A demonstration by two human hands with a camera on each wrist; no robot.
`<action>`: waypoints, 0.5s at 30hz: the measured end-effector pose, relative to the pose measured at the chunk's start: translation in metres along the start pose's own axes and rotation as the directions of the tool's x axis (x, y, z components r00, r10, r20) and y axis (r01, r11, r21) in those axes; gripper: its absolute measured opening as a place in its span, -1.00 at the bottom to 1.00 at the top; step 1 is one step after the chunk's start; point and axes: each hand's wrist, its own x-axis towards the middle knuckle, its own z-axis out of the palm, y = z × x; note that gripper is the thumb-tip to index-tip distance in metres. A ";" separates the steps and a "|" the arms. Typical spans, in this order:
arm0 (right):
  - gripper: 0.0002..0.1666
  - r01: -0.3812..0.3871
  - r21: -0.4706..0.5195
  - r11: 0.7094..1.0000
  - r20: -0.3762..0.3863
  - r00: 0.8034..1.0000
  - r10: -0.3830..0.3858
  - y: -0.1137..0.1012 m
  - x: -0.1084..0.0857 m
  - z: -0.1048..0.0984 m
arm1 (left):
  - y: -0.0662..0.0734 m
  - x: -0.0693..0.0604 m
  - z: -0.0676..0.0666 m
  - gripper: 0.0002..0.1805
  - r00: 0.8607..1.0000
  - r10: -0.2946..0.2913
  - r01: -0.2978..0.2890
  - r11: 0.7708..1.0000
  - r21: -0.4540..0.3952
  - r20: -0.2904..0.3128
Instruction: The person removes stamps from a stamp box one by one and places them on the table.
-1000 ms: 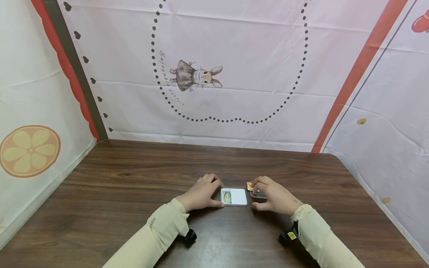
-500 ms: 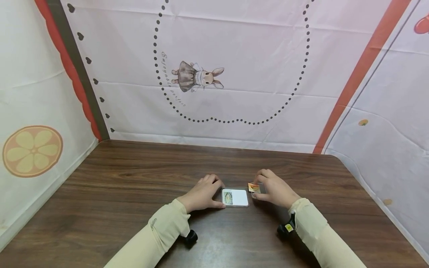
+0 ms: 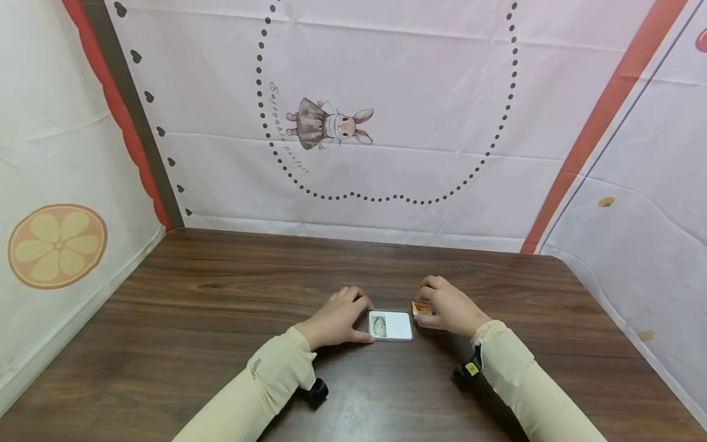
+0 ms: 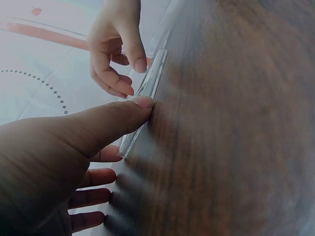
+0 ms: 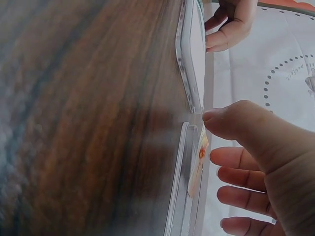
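Note:
In the head view my left hand (image 3: pixel 338 320) grips the left end of a clear plastic case (image 3: pixel 390 326), thumb at the near edge and fingers at the far edge. Inside lies a white insert with a small round picture at its left. My right hand (image 3: pixel 452 307) bends over a second clear case (image 5: pixel 183 196) just right of the first, mostly hidden in the head view. A small orange and yellow picture card (image 5: pixel 199 160) slants up from this case in the right wrist view. My right thumb and fingertips hold the card by its near and far edges.
The cases lie on a brown wood-grain table (image 3: pixel 265 258). Behind it hangs a pale cloth (image 3: pixel 409 110) with a printed rabbit, and more cloth covers both sides. A black wrist camera (image 3: pixel 315 393) sits under the left cuff, another (image 3: pixel 466 372) under the right.
My right hand has shifted slightly left and away from me, with its thumb closer to the fingers. More of the orange card shows now. My left hand keeps its grip on the first case.

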 end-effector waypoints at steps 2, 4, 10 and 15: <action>-0.71 0.005 -0.004 1.000 -0.001 1.000 -0.005 0.000 0.001 0.000 | 0.000 0.000 0.000 -0.39 1.000 -0.004 0.004 1.000 0.003 0.002; -0.71 0.010 -0.009 1.000 -0.003 1.000 -0.010 0.000 0.001 0.001 | 0.000 0.001 0.000 -0.39 1.000 -0.007 0.007 1.000 0.006 0.003; -0.72 0.014 -0.019 1.000 0.002 1.000 -0.014 0.000 0.002 0.001 | 0.000 0.001 0.000 -0.40 1.000 -0.001 0.001 1.000 0.011 -0.001; -0.71 0.008 -0.021 1.000 0.014 1.000 -0.008 -0.001 0.002 0.000 | 0.000 0.001 0.000 -0.40 1.000 0.005 -0.005 1.000 0.006 -0.007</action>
